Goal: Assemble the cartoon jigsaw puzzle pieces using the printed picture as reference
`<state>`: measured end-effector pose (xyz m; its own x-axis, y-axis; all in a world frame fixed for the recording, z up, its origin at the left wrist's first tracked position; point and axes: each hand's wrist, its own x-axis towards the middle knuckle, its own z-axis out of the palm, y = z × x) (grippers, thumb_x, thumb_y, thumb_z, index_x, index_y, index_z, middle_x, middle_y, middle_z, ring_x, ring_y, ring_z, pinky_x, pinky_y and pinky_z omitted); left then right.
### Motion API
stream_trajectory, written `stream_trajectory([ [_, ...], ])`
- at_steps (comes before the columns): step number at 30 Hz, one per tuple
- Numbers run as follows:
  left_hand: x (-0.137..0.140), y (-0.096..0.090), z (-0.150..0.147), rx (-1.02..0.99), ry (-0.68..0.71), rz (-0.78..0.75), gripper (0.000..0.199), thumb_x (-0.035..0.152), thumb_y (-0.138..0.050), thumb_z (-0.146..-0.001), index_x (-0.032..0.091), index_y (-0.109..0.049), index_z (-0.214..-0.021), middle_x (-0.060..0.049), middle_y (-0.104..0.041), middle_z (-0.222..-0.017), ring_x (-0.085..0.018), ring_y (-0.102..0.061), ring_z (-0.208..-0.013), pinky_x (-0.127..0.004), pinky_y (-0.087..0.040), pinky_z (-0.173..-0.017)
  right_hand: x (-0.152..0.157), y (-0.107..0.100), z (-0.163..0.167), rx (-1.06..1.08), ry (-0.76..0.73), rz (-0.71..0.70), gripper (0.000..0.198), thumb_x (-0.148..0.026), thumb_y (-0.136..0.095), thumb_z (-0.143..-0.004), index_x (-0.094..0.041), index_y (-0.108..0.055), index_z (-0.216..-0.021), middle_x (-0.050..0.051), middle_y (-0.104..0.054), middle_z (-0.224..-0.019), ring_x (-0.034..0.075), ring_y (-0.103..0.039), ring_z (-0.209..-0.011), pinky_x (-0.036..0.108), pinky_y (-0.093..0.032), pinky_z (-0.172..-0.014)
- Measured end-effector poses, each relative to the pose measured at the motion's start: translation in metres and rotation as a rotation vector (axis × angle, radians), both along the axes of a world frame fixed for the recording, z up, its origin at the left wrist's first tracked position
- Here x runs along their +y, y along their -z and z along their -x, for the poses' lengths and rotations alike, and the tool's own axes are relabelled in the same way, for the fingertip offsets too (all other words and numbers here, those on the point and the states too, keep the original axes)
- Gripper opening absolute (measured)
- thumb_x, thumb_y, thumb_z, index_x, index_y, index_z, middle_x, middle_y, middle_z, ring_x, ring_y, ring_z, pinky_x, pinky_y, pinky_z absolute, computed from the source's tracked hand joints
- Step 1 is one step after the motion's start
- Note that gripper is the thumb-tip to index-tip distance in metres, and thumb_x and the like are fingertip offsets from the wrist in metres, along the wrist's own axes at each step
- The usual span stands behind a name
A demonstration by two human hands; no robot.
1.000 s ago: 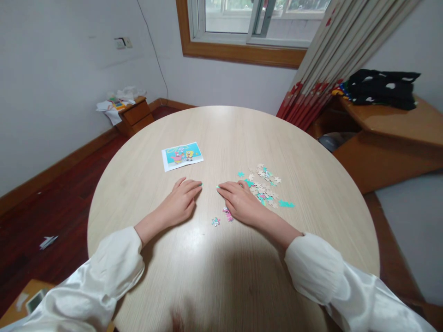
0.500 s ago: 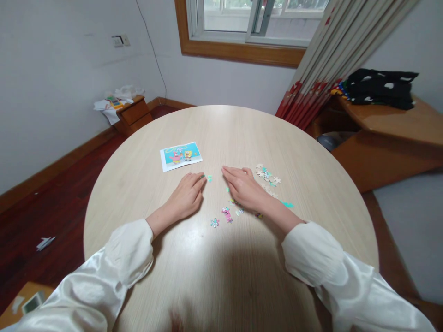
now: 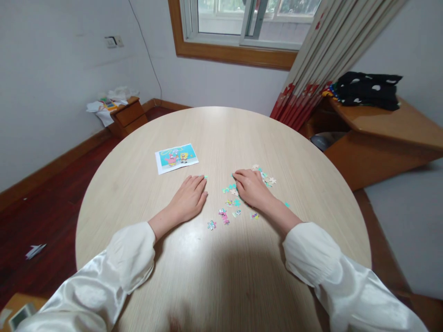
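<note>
Two white sleeves up close, left sleeve [image 3: 129, 258] and right sleeve [image 3: 311, 258], both cut off by the frame. Nearer than the hands I count four puzzle bits: a blue-and-pink piece [image 3: 212, 225], a pink chunk [image 3: 224, 216] (single or joined, can't tell), a pale piece [image 3: 237, 213] and a yellow-and-purple piece [image 3: 254, 216]. Left hand [image 3: 188, 198] is palm down, a scrap of green [image 3: 206, 177] at its fingertips; can't tell if it's pinched or just touched. Right hand [image 3: 252, 188] curls over the pile of pieces [image 3: 271, 180], with a teal bit [image 3: 233, 174] by its fingertips, grip unclear too. That hand hides part of the pile, so no proper count, sorry. One picture card [image 3: 178, 157] lies just beyond the left hand. Way past both hands: one window [image 3: 221, 23] and one curtain [image 3: 325, 60], tops cut off.
</note>
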<state>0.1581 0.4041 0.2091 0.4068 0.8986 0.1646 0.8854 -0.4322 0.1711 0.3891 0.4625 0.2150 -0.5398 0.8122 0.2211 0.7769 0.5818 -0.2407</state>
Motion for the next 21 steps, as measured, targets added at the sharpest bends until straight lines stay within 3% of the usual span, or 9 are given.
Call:
stream_trajectory([
  [5, -0.002, 0.000, -0.001, -0.032, -0.010, -0.028, 0.044, 0.028, -0.032, -0.096, 0.004, -0.049, -0.129, -0.019, -0.049, -0.138, -0.029, -0.043, -0.130, -0.050, -0.026, -0.115, 0.002, 0.003, 0.002, 0.039, -0.074, 0.006, 0.031, -0.011, -0.040, -0.088, -0.014, -0.066, -0.106, 0.014, -0.064, -0.120, 0.025, -0.055, -0.111, 0.041, -0.033, -0.092],
  [11, -0.001, 0.002, -0.001, -0.026, -0.013, -0.021, 0.042, 0.028, -0.032, -0.096, 0.007, -0.050, -0.129, -0.017, -0.052, -0.136, -0.028, -0.045, -0.129, -0.051, -0.028, -0.113, 0.001, 0.006, 0.006, 0.073, -0.013, -0.017, 0.028, -0.017, -0.042, -0.091, -0.011, -0.067, -0.104, 0.016, -0.067, -0.107, 0.026, -0.058, -0.103, 0.041, -0.038, -0.089],
  [15, -0.001, 0.002, 0.000, -0.005, -0.020, -0.020, 0.044, 0.026, -0.031, -0.096, 0.005, -0.050, -0.129, -0.018, -0.052, -0.136, -0.029, -0.045, -0.129, -0.051, -0.028, -0.113, -0.004, 0.004, 0.013, 0.066, -0.132, -0.002, 0.029, -0.013, -0.041, -0.091, -0.013, -0.067, -0.103, 0.015, -0.066, -0.113, 0.025, -0.059, -0.107, 0.043, -0.035, -0.094],
  [18, 0.000, 0.001, 0.000, 0.006, -0.028, -0.012, 0.045, 0.026, -0.030, -0.096, 0.003, -0.050, -0.129, -0.018, -0.052, -0.136, -0.029, -0.045, -0.129, -0.050, -0.028, -0.114, -0.004, 0.007, 0.013, 0.092, -0.207, -0.012, 0.033, -0.011, -0.038, -0.090, -0.015, -0.064, -0.110, 0.015, -0.064, -0.120, 0.023, -0.057, -0.113, 0.044, -0.034, -0.098],
  [21, 0.000, 0.001, 0.001, 0.015, -0.038, -0.008, 0.045, 0.026, -0.030, -0.096, 0.003, -0.050, -0.129, -0.018, -0.052, -0.136, -0.028, -0.045, -0.129, -0.049, -0.027, -0.114, -0.003, 0.011, 0.009, 0.152, -0.149, -0.062, 0.036, -0.014, -0.037, -0.092, -0.011, -0.059, -0.120, 0.017, -0.062, -0.124, 0.024, -0.055, -0.117, 0.044, -0.036, -0.098],
])
